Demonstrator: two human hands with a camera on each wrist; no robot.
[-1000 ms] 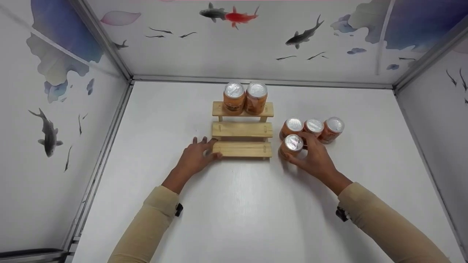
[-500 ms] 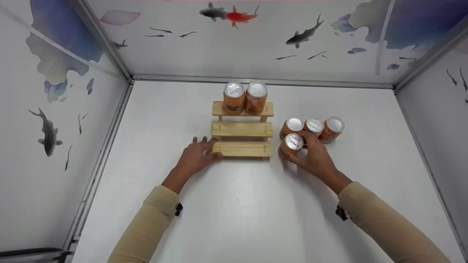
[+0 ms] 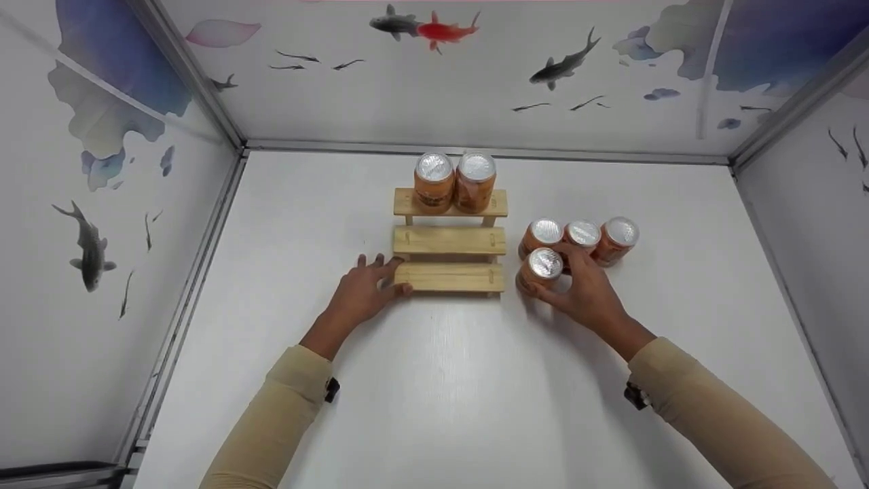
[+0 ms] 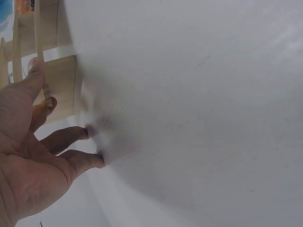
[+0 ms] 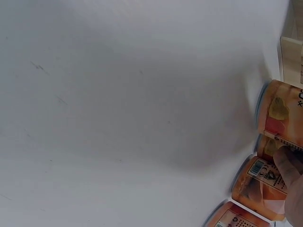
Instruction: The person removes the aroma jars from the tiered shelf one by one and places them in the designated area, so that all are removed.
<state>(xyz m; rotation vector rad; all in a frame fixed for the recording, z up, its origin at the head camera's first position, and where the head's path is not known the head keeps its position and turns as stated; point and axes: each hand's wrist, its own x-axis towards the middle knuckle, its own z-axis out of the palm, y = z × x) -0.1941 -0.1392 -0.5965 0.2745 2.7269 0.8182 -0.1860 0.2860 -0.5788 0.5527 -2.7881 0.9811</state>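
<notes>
A three-step wooden rack (image 3: 449, 241) stands on the white table. My left hand (image 3: 363, 292) pinches the left end of its lowest step, thumb and index finger on either side of the board (image 4: 49, 94) in the left wrist view. To the rack's right, my right hand (image 3: 589, 292) grips an orange can (image 3: 545, 265) with a silver lid, upright. Its far side is partly hidden by my fingers. Right behind it stand three similar cans, a left can (image 3: 546, 232), a middle can (image 3: 582, 233) and a right can (image 3: 618, 238).
On the rack's top step two more orange cans, one left (image 3: 434, 180) and one right (image 3: 476, 180), stand side by side. The middle and lowest steps bear nothing. White panels (image 3: 475, 102) printed with fish enclose the table (image 3: 434, 394) at the back and sides.
The gripped can has shifted very slightly away from me between the first frame and now. My left hand, the rack and the other cans stay in place.
</notes>
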